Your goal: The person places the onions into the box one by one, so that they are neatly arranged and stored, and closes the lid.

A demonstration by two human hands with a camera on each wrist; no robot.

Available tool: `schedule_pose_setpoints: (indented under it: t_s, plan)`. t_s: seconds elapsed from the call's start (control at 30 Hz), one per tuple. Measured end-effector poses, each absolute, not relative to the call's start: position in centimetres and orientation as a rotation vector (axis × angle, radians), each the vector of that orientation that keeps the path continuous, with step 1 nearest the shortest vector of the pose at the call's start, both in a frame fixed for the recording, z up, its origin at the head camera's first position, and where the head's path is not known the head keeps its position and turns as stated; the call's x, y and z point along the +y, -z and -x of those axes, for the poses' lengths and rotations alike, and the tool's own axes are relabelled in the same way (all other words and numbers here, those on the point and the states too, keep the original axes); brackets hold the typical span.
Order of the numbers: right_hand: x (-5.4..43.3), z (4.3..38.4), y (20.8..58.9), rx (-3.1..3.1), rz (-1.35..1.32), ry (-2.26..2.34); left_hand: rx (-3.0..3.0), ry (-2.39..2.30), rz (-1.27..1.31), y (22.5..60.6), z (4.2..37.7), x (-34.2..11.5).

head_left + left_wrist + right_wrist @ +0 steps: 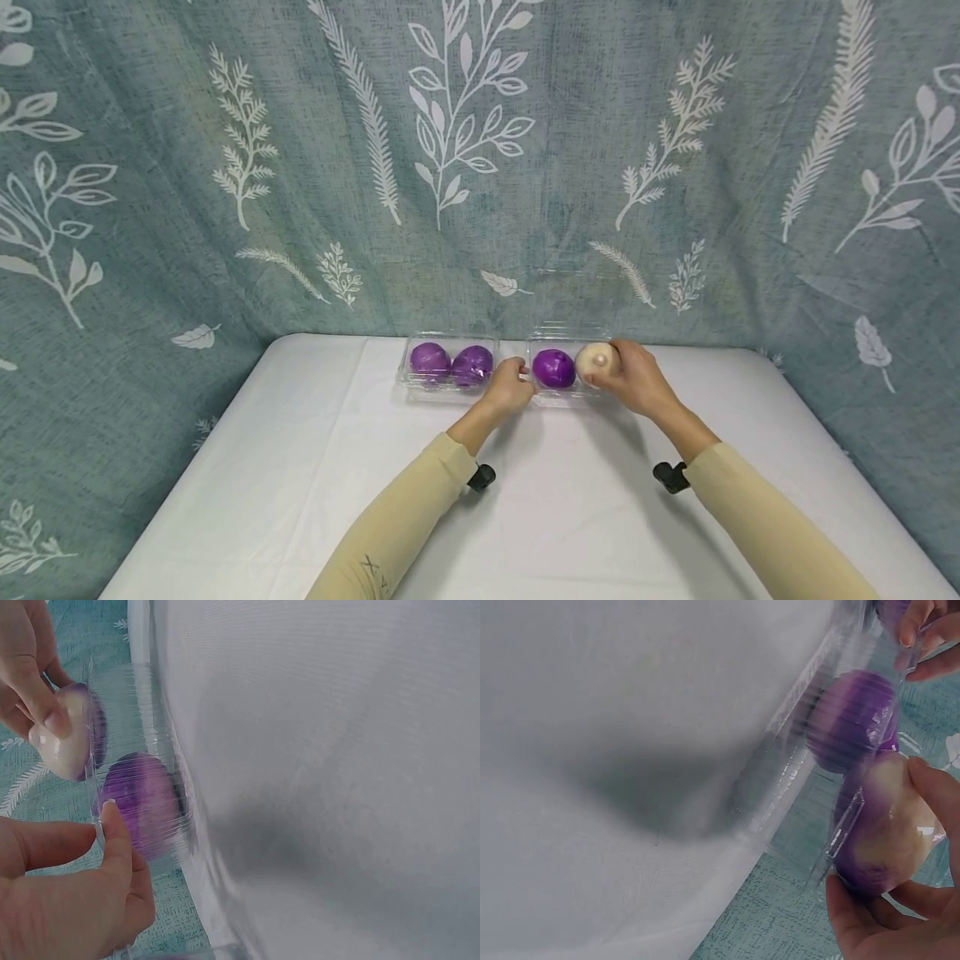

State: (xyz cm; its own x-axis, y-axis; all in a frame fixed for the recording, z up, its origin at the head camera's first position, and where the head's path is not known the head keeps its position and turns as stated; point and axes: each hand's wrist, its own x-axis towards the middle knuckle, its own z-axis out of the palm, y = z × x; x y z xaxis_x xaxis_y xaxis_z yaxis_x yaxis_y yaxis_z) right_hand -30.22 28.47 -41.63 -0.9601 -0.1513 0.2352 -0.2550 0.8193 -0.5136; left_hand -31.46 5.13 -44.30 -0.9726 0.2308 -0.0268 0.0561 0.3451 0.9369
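Note:
My right hand [637, 379] grips a purple-and-cream turnip [597, 363], fingers and thumb round its sides, at the right end of a clear plastic clamshell container [558, 396]. Beside it in that container lies a purple turnip [554, 369]. In the right wrist view the held turnip [892, 825] is at the container's rim, close to the other turnip [851, 720]. Thumb and fingertips of my left hand [510, 387] pinch the container's near left edge, as the left wrist view shows with the left hand [82, 900]. Whether the held turnip touches the container's floor is unclear.
Left of my left hand stands a second clear container [442, 393] with two purple turnips [430, 362] inside. Both containers are near the back edge of the white-covered table [300, 500]. A green leaf-patterned curtain [480, 250] hangs right behind them.

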Motion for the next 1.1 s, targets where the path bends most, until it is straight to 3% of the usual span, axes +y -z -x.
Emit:
schedule_pose_setpoints:
  t_s: [1.1]
  plan:
    - [28.3,32.8,43.3,-2.84,-0.353,-0.483,2.478,-1.673,-0.24,44.3,31.4,5.3]
